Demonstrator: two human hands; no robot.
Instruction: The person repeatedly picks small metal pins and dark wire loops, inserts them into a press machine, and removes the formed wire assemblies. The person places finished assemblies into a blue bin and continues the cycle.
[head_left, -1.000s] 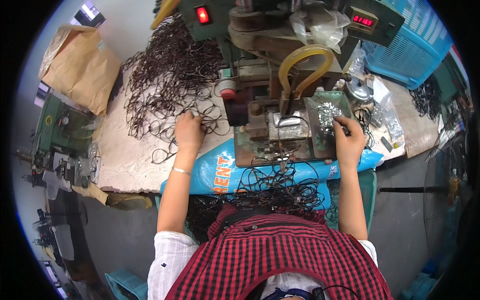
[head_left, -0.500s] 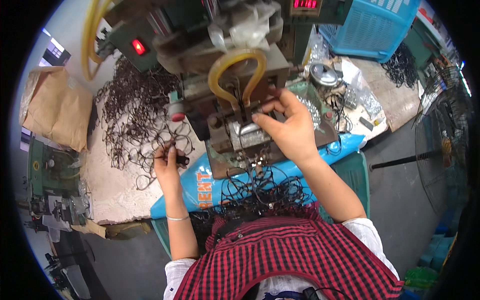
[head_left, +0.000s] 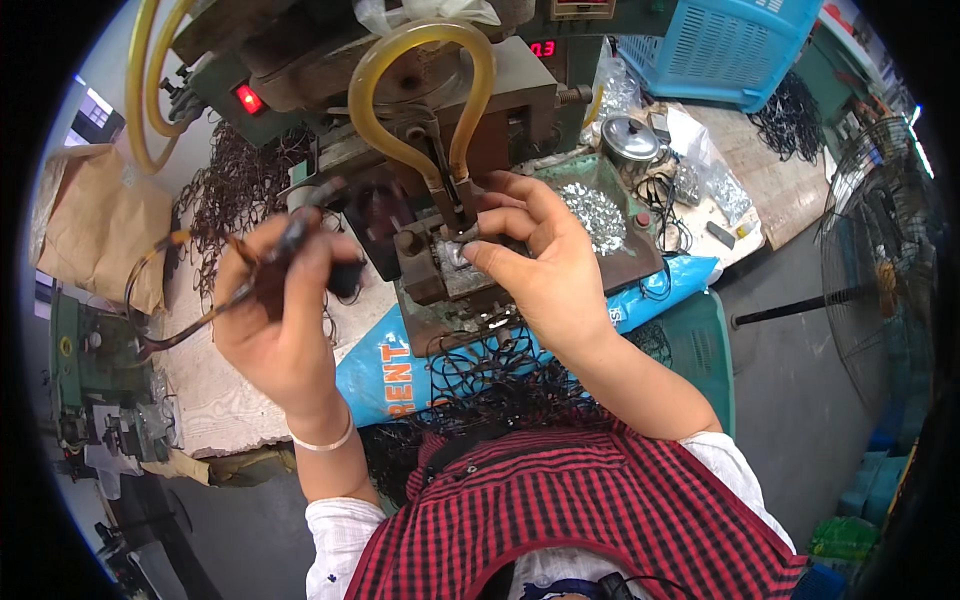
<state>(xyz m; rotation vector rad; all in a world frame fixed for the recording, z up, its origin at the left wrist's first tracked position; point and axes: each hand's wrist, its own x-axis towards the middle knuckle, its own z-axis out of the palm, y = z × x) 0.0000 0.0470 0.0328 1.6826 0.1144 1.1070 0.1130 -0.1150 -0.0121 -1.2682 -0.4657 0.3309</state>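
My left hand (head_left: pixel 285 325) is raised to the left of the press machine. Its fingers are closed round a dark looped cord (head_left: pixel 148 300), and a small black block (head_left: pixel 346 280) shows by the fingers; motion blurs them. My right hand (head_left: pixel 550 265) reaches in at the press's metal die (head_left: pixel 468 265), thumb and fingers pinched together. What those fingertips hold, if anything, cannot be made out. Right above the die hangs a yellow hose (head_left: pixel 478 80), bent in a loop. Black cords (head_left: pixel 500 375) lie heaped below the press, over my lap.
A tray of small silvery pieces (head_left: pixel 595 215) adjoins the die, with a lidded metal pot (head_left: pixel 630 140) behind. Tangled dark cords (head_left: pixel 215 200) cover the table's left. A blue crate (head_left: pixel 700 50) stands back right, a fan (head_left: pixel 880 270) farther right. Blue plastic sheeting (head_left: pixel 385 370) lies under the press.
My left hand has lifted off the cord pile with a looped cord and come up beside the press. My right hand stays at the die. The whole view has shifted somewhat.
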